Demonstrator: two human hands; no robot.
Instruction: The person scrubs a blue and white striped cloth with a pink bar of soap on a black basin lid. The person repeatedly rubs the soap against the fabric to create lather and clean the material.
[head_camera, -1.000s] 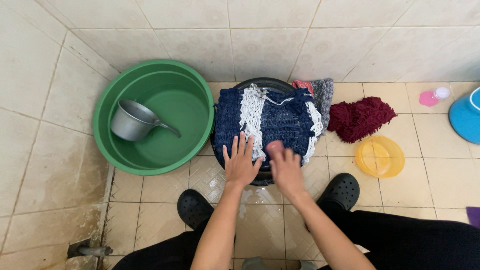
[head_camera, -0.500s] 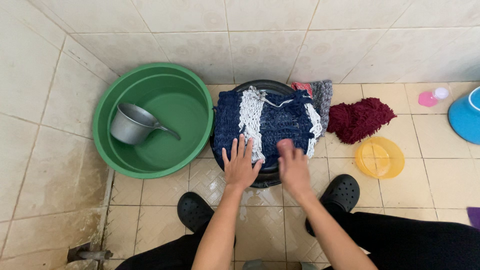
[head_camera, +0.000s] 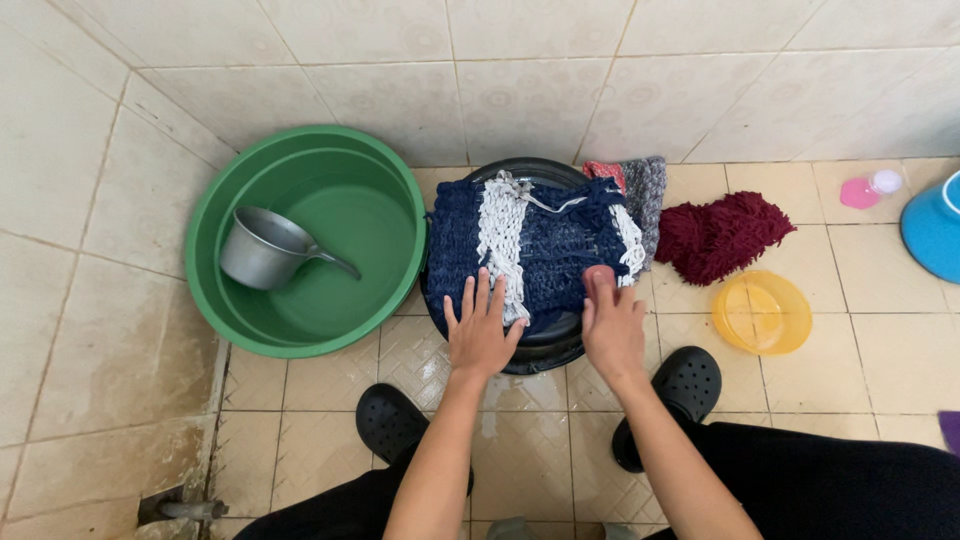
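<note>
We press our left hand (head_camera: 481, 331) flat, fingers spread, on the blue-and-white mat (head_camera: 535, 250) draped over the black basin (head_camera: 545, 345). Our right hand (head_camera: 612, 325) grips something pink at the mat's near edge. Beyond, left, a green tub (head_camera: 235, 210) holds a metal dipper (head_camera: 262, 247).

Knitted mat (head_camera: 535, 245): navy blue, coarse open weave, with two white stripes running front to back and loose white fringe at the far edge. It lies spread flat, draped over a black round basin (head_camera: 545, 345), covering most of it; only the basin's rim shows.
</note>
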